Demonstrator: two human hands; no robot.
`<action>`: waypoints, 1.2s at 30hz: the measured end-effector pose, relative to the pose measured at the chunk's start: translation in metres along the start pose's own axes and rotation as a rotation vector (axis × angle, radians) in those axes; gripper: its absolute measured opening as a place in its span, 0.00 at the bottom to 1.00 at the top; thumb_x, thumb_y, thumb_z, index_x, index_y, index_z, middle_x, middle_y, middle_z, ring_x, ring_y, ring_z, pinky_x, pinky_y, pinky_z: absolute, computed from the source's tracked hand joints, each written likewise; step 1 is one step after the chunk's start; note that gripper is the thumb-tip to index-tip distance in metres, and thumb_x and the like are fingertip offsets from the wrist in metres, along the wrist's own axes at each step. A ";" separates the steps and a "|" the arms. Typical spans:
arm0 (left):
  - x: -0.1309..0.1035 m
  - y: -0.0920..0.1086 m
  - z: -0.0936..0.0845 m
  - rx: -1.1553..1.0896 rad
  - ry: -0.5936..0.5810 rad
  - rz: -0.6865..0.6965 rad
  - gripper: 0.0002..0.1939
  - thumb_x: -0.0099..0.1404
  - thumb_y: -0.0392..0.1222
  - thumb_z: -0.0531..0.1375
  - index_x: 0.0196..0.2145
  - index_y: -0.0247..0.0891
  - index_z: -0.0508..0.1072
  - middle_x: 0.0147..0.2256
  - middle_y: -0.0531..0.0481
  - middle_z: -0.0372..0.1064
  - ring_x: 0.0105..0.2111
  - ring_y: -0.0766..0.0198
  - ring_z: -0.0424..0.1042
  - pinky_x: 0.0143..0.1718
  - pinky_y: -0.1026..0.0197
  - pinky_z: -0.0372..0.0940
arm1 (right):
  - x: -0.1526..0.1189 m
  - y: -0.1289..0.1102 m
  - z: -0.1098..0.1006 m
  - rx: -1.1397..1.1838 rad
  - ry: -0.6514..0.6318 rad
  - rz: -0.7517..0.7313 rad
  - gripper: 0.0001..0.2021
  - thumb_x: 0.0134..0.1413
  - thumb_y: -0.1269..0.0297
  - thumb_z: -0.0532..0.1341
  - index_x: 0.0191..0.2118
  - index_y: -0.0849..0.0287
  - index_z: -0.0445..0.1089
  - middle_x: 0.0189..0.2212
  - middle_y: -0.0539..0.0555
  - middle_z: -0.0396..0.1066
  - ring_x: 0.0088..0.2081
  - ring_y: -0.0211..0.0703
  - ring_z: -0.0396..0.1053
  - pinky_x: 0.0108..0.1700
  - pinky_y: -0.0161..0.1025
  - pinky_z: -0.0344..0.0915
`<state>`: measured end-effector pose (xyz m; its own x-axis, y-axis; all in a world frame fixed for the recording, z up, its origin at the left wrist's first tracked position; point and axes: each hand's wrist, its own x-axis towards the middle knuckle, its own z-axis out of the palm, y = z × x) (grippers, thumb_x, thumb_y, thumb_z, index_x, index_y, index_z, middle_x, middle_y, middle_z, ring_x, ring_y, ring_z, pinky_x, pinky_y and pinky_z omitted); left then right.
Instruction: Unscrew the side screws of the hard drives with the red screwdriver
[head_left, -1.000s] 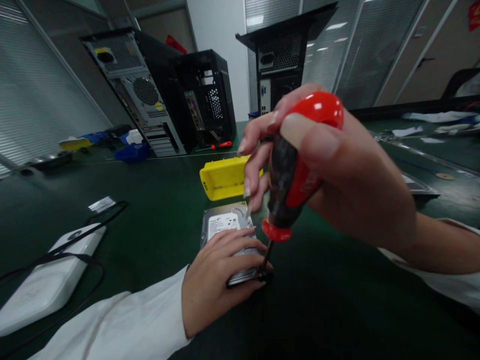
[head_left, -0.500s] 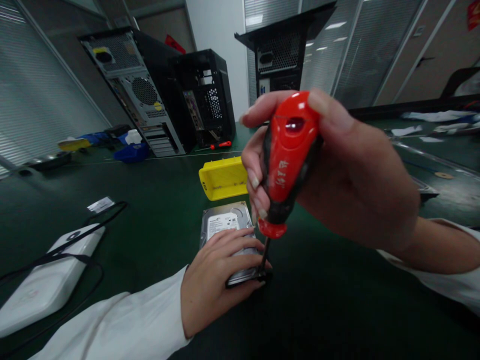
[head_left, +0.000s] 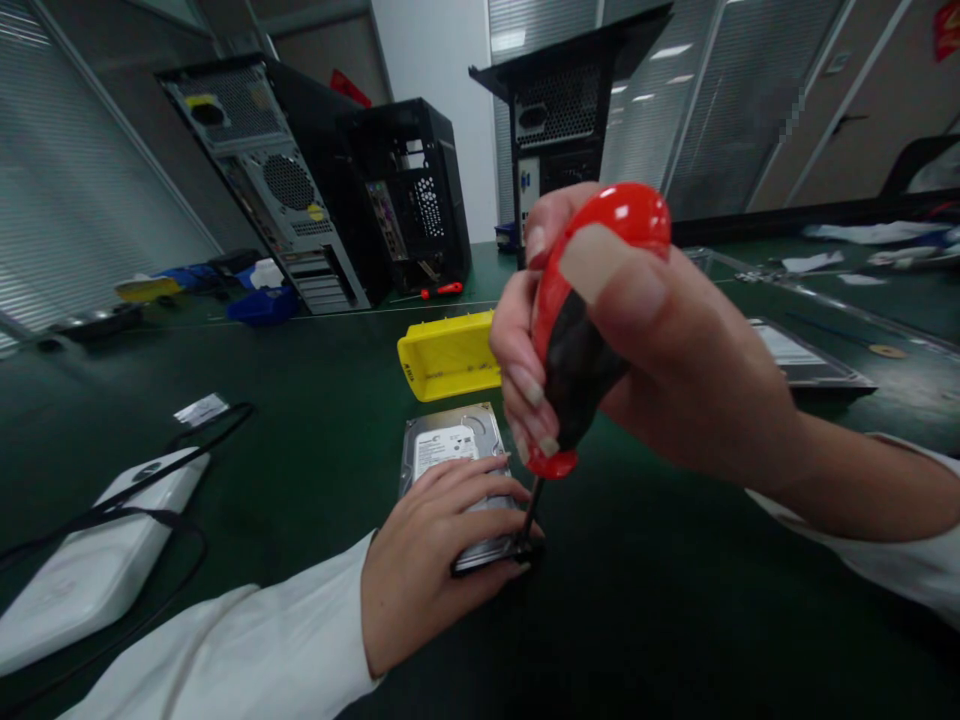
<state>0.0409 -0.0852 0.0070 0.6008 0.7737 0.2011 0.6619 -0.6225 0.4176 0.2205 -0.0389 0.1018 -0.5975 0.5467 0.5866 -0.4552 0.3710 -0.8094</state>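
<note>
A silver hard drive [head_left: 448,440] with a white label lies on the dark green table. My left hand [head_left: 442,540] rests across its near part, fingers over the top and thumb along the near edge, holding it. My right hand [head_left: 660,350] is wrapped round the handle of a red and black screwdriver [head_left: 581,370]. The screwdriver's shaft points down, and its tip is at the drive's near right corner, beside my left fingertips. Whatever is under the tip is too small to make out.
Beyond the drive sits a yellow bin [head_left: 450,358] with small bits inside. Computer cases [head_left: 315,180] stand at the back. A white device [head_left: 97,560] with a black cable lies left. Another drive [head_left: 806,360] is at the right. A small red screwdriver [head_left: 442,291] lies near the cases.
My right hand and the red handle have rotated, and the thumb now lies across the handle. The left hand and drive have stayed still.
</note>
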 end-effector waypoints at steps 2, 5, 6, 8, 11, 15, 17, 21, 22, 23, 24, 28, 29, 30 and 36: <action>0.000 0.000 0.000 -0.004 0.002 -0.001 0.13 0.59 0.39 0.61 0.43 0.50 0.72 0.49 0.58 0.68 0.53 0.56 0.63 0.57 0.50 0.52 | 0.000 -0.001 0.002 -0.001 0.013 -0.005 0.13 0.59 0.51 0.49 0.41 0.56 0.56 0.25 0.47 0.58 0.23 0.34 0.61 0.27 0.35 0.65; 0.000 0.001 0.000 -0.008 0.002 -0.009 0.13 0.59 0.39 0.61 0.43 0.51 0.72 0.49 0.58 0.68 0.53 0.56 0.63 0.57 0.50 0.52 | 0.000 -0.003 0.004 -0.008 0.002 -0.011 0.21 0.59 0.48 0.47 0.48 0.60 0.57 0.27 0.49 0.58 0.25 0.37 0.62 0.30 0.38 0.66; 0.000 0.001 0.000 -0.008 0.003 -0.011 0.13 0.59 0.39 0.61 0.43 0.51 0.72 0.49 0.58 0.68 0.53 0.56 0.63 0.57 0.50 0.52 | -0.001 -0.004 0.005 -0.018 0.002 -0.004 0.22 0.59 0.47 0.46 0.48 0.60 0.57 0.28 0.50 0.59 0.26 0.37 0.62 0.31 0.39 0.67; 0.000 0.001 0.000 -0.008 0.003 -0.012 0.14 0.58 0.38 0.62 0.42 0.51 0.72 0.50 0.58 0.68 0.53 0.56 0.63 0.57 0.50 0.52 | -0.002 -0.004 0.004 -0.034 0.010 0.005 0.20 0.59 0.48 0.46 0.47 0.59 0.58 0.31 0.51 0.60 0.28 0.38 0.64 0.32 0.39 0.68; 0.000 0.001 -0.001 -0.010 0.001 -0.006 0.14 0.58 0.38 0.61 0.42 0.51 0.72 0.49 0.58 0.68 0.53 0.56 0.63 0.57 0.50 0.52 | -0.004 -0.004 0.002 0.001 0.034 0.039 0.13 0.61 0.54 0.47 0.41 0.57 0.58 0.35 0.50 0.61 0.31 0.36 0.66 0.34 0.38 0.69; 0.001 0.001 -0.001 -0.013 -0.001 0.000 0.13 0.59 0.39 0.61 0.42 0.50 0.73 0.49 0.57 0.68 0.53 0.56 0.63 0.57 0.50 0.53 | -0.003 -0.002 -0.001 0.075 0.059 0.037 0.05 0.59 0.63 0.52 0.38 0.58 0.56 0.36 0.49 0.63 0.32 0.34 0.67 0.35 0.36 0.71; 0.001 0.001 -0.001 -0.010 -0.001 0.002 0.13 0.59 0.39 0.61 0.42 0.50 0.72 0.49 0.57 0.68 0.54 0.56 0.62 0.57 0.50 0.53 | -0.002 0.000 -0.001 0.058 0.061 0.007 0.05 0.58 0.64 0.53 0.38 0.58 0.56 0.36 0.49 0.65 0.28 0.32 0.67 0.31 0.33 0.70; 0.001 0.000 0.000 0.003 -0.004 0.008 0.13 0.59 0.39 0.61 0.43 0.50 0.72 0.50 0.57 0.68 0.54 0.57 0.62 0.57 0.50 0.52 | -0.002 0.004 -0.001 0.041 0.042 -0.011 0.08 0.59 0.58 0.53 0.39 0.55 0.54 0.26 0.46 0.62 0.20 0.32 0.62 0.22 0.31 0.64; 0.000 0.000 0.000 0.003 -0.006 0.011 0.13 0.59 0.39 0.61 0.43 0.50 0.72 0.50 0.57 0.68 0.54 0.56 0.62 0.57 0.50 0.52 | -0.002 0.004 0.000 0.043 0.045 -0.011 0.08 0.59 0.57 0.53 0.40 0.54 0.54 0.24 0.45 0.60 0.20 0.32 0.61 0.22 0.31 0.63; 0.000 0.000 0.000 0.002 -0.008 0.013 0.14 0.59 0.39 0.61 0.43 0.50 0.72 0.50 0.57 0.68 0.54 0.56 0.62 0.57 0.50 0.53 | -0.002 0.003 0.000 0.044 0.051 -0.007 0.09 0.59 0.56 0.52 0.41 0.53 0.54 0.24 0.45 0.59 0.19 0.32 0.60 0.22 0.32 0.63; 0.000 0.000 0.000 -0.001 -0.008 0.014 0.13 0.59 0.39 0.61 0.43 0.50 0.72 0.50 0.56 0.68 0.54 0.56 0.62 0.57 0.50 0.53 | -0.002 0.002 0.000 0.052 0.054 -0.001 0.09 0.59 0.55 0.51 0.41 0.53 0.55 0.23 0.45 0.58 0.20 0.32 0.59 0.22 0.32 0.63; 0.000 0.000 0.000 -0.009 0.001 0.006 0.13 0.59 0.39 0.61 0.42 0.50 0.73 0.49 0.56 0.68 0.53 0.56 0.63 0.57 0.50 0.53 | 0.000 -0.005 0.003 0.079 0.065 0.085 0.16 0.62 0.51 0.42 0.40 0.55 0.58 0.24 0.47 0.56 0.23 0.35 0.61 0.28 0.35 0.64; 0.000 0.000 0.000 -0.009 0.002 0.004 0.13 0.59 0.39 0.61 0.42 0.50 0.73 0.49 0.56 0.68 0.53 0.56 0.63 0.57 0.50 0.53 | 0.000 -0.006 0.003 0.071 0.070 0.103 0.16 0.62 0.51 0.42 0.40 0.55 0.58 0.24 0.47 0.56 0.24 0.35 0.61 0.30 0.35 0.64; 0.000 0.000 0.000 -0.009 0.002 0.003 0.13 0.59 0.39 0.61 0.43 0.50 0.73 0.49 0.55 0.68 0.53 0.56 0.63 0.57 0.49 0.53 | 0.000 -0.007 0.004 0.060 0.073 0.111 0.15 0.62 0.52 0.42 0.39 0.55 0.58 0.25 0.47 0.57 0.25 0.35 0.62 0.31 0.35 0.65; 0.001 0.001 -0.001 0.005 -0.005 0.009 0.12 0.60 0.39 0.60 0.42 0.48 0.73 0.49 0.52 0.69 0.53 0.54 0.63 0.57 0.48 0.53 | -0.002 -0.004 0.001 0.043 0.064 0.037 0.08 0.61 0.60 0.49 0.38 0.59 0.57 0.37 0.49 0.62 0.32 0.33 0.67 0.38 0.35 0.69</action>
<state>0.0417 -0.0853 0.0085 0.6090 0.7675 0.2003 0.6585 -0.6300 0.4116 0.2232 -0.0420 0.1042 -0.5714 0.6069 0.5525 -0.4622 0.3183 -0.8277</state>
